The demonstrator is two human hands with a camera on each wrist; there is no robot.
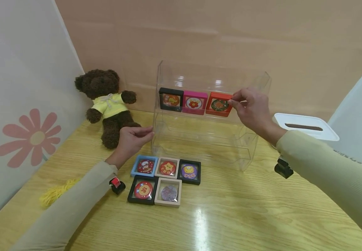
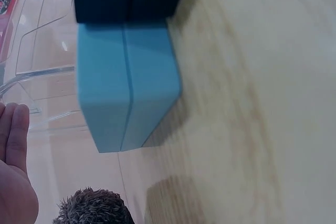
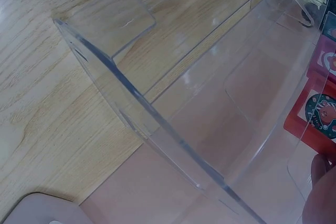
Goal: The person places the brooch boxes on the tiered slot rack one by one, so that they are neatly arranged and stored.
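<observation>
A clear acrylic rack point(image 1: 199, 139) stands on the table. On its upper shelf is a row of square display frames: a black frame point(image 1: 171, 100), a pink frame point(image 1: 194, 102) and a red frame point(image 1: 218, 104). My right hand point(image 1: 253, 108) pinches the red frame at its right edge; the right wrist view shows the same red frame point(image 3: 302, 114) with fingertips at its edge. Beside the rack's left side is my left hand point(image 1: 133, 141), fingers straight point(image 2: 17, 142). Whether they touch the panel I cannot tell. A blue frame point(image 1: 144, 166) lies near that wrist.
On the table in front of the rack lie more frames, including a beige frame point(image 1: 167, 168) and a black frame point(image 1: 189, 172). A brown teddy bear point(image 1: 112, 104) sits at the left, yellow string point(image 1: 56, 192) lies nearer, and a white tissue box point(image 1: 306, 125) stands right.
</observation>
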